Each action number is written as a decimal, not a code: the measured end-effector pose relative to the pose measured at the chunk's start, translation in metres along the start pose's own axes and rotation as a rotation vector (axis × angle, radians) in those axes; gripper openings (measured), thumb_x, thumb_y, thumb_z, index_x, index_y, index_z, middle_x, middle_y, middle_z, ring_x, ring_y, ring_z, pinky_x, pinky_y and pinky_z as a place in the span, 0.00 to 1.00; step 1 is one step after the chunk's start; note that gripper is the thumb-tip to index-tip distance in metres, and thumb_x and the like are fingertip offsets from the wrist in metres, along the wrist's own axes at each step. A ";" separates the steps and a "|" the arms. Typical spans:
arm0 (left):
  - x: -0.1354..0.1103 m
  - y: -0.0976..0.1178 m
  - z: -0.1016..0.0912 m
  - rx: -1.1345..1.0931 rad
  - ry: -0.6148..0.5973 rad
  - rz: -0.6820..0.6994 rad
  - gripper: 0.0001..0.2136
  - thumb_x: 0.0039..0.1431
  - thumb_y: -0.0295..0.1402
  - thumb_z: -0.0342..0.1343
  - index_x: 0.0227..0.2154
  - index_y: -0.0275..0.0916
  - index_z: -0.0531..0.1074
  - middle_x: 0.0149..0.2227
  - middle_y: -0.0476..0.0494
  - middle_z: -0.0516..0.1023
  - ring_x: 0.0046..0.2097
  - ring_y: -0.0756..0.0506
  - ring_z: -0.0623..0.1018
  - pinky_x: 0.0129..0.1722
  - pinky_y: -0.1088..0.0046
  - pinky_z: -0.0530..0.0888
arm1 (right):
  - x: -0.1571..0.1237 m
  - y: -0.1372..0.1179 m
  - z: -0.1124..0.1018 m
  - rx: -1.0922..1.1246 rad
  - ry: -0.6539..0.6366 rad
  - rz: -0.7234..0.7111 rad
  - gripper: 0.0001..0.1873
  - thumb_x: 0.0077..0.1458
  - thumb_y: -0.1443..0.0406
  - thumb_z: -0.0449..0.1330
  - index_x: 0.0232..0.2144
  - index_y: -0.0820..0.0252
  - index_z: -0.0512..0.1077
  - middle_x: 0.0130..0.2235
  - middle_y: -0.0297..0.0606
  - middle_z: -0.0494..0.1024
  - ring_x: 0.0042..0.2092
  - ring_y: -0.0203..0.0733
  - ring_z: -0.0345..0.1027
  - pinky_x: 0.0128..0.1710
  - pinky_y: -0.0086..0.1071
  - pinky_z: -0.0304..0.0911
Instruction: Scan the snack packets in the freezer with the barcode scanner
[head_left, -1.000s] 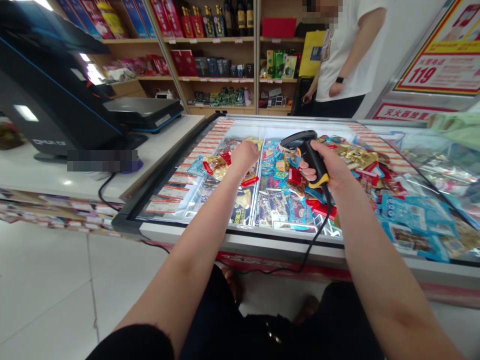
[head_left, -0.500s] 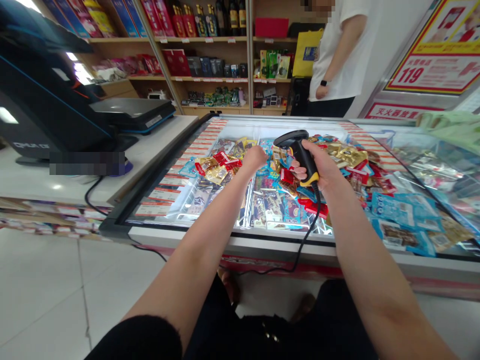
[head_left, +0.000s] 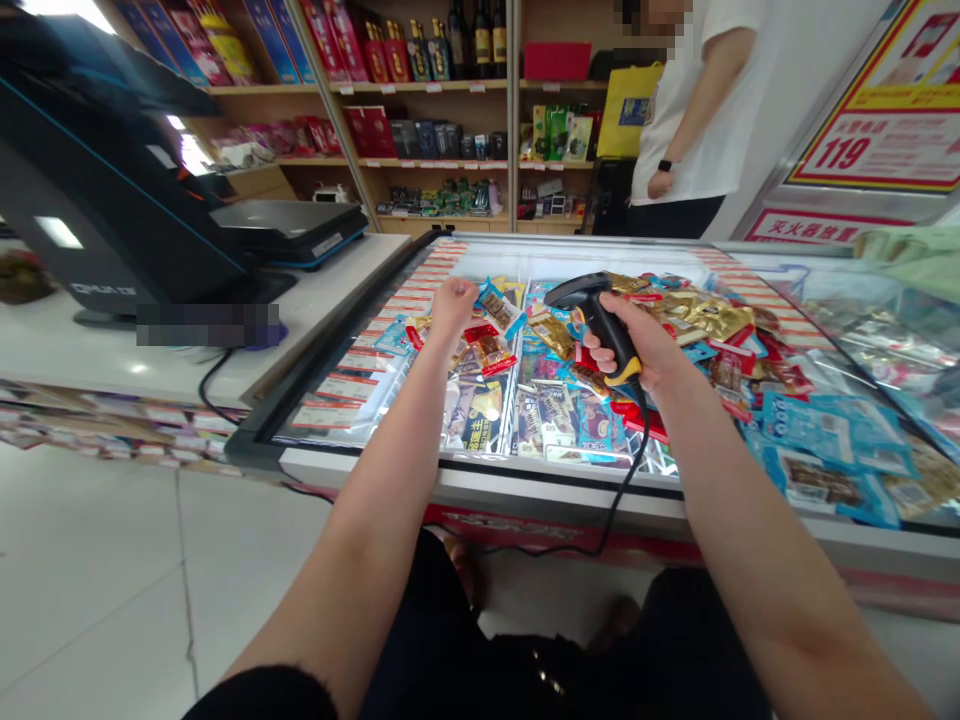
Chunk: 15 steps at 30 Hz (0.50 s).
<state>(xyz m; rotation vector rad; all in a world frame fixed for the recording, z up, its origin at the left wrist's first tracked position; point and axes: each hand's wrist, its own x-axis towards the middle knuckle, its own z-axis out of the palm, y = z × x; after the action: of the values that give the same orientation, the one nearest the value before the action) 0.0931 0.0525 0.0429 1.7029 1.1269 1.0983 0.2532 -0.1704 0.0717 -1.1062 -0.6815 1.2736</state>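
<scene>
My right hand (head_left: 637, 350) is closed around the yellow-trimmed grip of a black barcode scanner (head_left: 589, 300), whose head points left. Its black cable hangs down over the freezer's front edge. My left hand (head_left: 452, 301) is raised above the glass and pinches a small blue snack packet (head_left: 498, 307), held just left of the scanner head. Both hands hover over a heap of snack packets (head_left: 697, 330) in gold, red and blue wrappers lying on the glass lid of a chest freezer (head_left: 525, 475).
A white counter (head_left: 112, 365) to the left carries a black register terminal (head_left: 97, 210) and a scale (head_left: 289, 225). Shelves of goods (head_left: 435, 110) line the back wall. A person in a white shirt (head_left: 697, 110) stands behind the freezer. White floor tiles lie below left.
My left hand reached right into the packet heap, then drew back left and up holding a blue packet. The scanner in my right hand tilted slightly toward it.
</scene>
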 end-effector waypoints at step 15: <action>-0.006 0.002 -0.001 -0.135 -0.068 -0.002 0.04 0.47 0.27 0.57 0.29 0.37 0.70 0.29 0.49 0.73 0.33 0.49 0.75 0.36 0.70 0.77 | 0.002 0.015 0.016 0.066 -0.100 0.043 0.17 0.59 0.51 0.57 0.35 0.58 0.66 0.22 0.33 0.68 0.17 0.30 0.56 0.12 0.22 0.55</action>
<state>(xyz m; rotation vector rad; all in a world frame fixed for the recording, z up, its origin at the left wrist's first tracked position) 0.0912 0.0465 0.0439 1.6212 0.9889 1.0827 0.2333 -0.1647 0.0640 -1.0132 -0.6884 1.3859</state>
